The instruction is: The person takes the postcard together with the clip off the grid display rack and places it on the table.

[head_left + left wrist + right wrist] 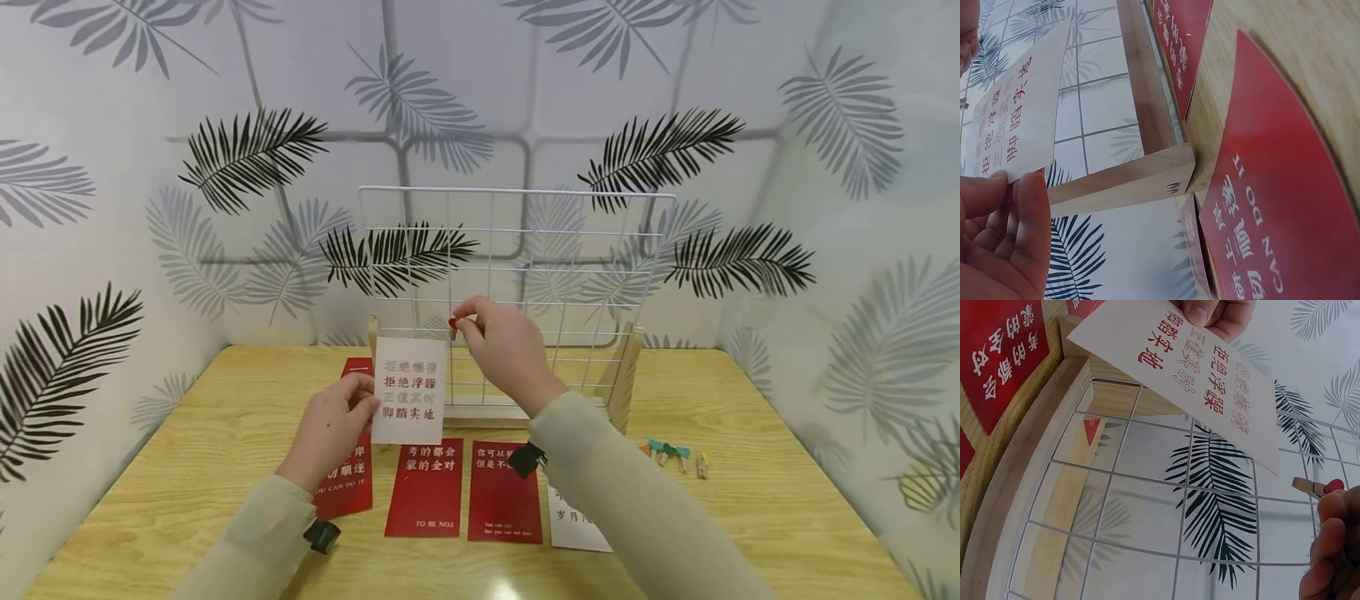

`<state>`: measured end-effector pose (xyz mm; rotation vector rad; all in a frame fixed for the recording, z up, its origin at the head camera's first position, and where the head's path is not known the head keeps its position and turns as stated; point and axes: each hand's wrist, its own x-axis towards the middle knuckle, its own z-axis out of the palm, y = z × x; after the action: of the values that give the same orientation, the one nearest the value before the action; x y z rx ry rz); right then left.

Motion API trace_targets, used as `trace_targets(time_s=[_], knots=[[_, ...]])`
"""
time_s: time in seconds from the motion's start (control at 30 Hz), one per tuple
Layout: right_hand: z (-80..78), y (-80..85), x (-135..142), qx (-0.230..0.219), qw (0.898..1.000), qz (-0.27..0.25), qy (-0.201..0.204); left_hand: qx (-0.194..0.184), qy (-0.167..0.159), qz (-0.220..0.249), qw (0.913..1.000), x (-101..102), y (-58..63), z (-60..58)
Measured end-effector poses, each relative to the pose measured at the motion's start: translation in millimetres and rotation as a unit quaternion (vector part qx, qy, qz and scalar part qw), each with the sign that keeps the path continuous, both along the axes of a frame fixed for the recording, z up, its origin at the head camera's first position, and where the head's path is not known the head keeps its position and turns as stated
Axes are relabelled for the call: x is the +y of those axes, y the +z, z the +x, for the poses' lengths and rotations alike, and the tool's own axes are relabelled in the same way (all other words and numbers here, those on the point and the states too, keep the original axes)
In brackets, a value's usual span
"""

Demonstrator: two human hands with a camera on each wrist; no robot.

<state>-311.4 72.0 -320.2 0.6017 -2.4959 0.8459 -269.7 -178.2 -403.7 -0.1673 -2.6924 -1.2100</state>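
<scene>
A white card with lines of red and outlined characters is pinched at its left edge between the thumb and fingers of my left hand. It stands upright before the lower left of a white wire grid set in a wooden base. Just above and right of the card, my right hand pinches a small wooden clothespin with a red heart. In the right wrist view the clothespin is apart from the card, close to the grid wires.
Red cards lie on the wooden table, one at left, one in the middle, one further right. A white card is partly under my right forearm. Several coloured clothespins lie at right. Leaf-patterned covering forms the backdrop.
</scene>
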Motion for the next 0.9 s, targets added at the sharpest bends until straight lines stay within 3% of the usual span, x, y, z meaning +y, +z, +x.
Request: trace_targets(time_s=[0.33, 0.7, 0.9], knots=[[14.5, -7.7, 29, -0.022, 1.000, -0.008, -0.008, 0.006, 0.002, -0.001, 1.0000, -5, 4.5, 8.4], [25.6, -11.4, 67, -0.003, 0.999, -0.021, -0.029, -0.010, 0.002, 0.003, 0.9999, -12, 13.5, 18.6], [32.5, -13.5, 89, -0.019, 0.998, -0.047, -0.026, -0.005, 0.001, -0.011, 0.9999, -22, 16.0, 21.6]])
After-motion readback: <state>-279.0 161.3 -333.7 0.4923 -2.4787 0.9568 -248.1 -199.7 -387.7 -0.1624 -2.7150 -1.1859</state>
